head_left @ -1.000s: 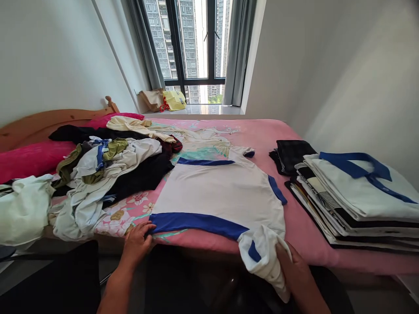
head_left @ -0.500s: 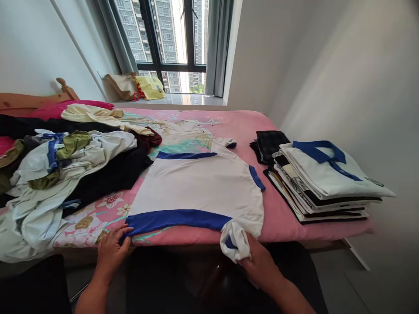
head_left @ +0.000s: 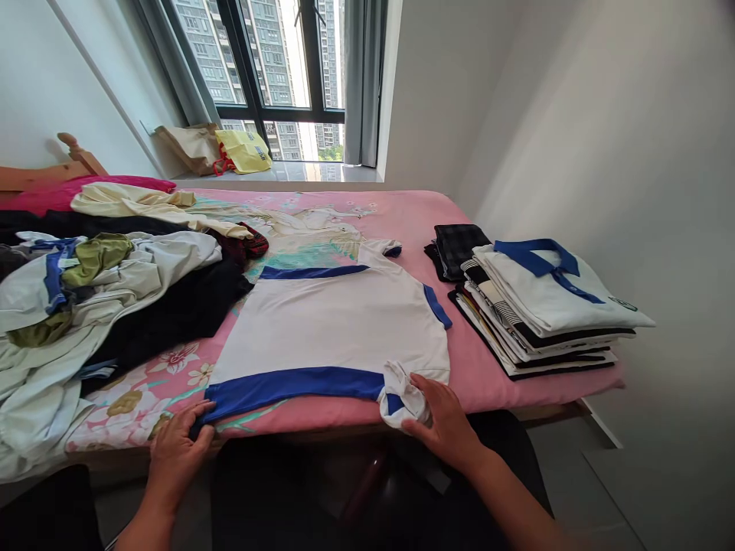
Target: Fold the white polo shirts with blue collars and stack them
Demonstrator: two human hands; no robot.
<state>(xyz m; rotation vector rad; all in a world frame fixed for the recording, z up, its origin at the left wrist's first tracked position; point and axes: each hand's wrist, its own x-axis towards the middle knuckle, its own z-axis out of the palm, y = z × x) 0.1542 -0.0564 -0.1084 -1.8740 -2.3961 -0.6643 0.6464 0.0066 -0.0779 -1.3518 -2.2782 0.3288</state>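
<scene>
A white shirt (head_left: 327, 321) with blue side strips and blue sleeve cuffs lies spread flat on the bed. At its near left corner, my left hand (head_left: 177, 451) pinches the end of the blue strip between fingers and thumb. The near sleeve (head_left: 402, 394) is bunched up at the bed's front edge, its blue cuff partly showing. My right hand (head_left: 448, 421) grips this bunch from the right, thumb below and fingers above. The far sleeve stretches out toward the window.
Loose clothes (head_left: 143, 283) are heaped on the bed's left. To the right, a stack of folded shirts (head_left: 540, 329) stands beside folded dark clothes (head_left: 459, 249). A yellow bag (head_left: 244, 151) and a brown paper bag (head_left: 192, 147) rest on the windowsill. The bed (head_left: 419, 210) ends just before my legs.
My right hand has lifted the bunched sleeve slightly up and onto the shirt's near edge, its fingers now more spread. My left hand stays at the corner. The view has shifted a little right.
</scene>
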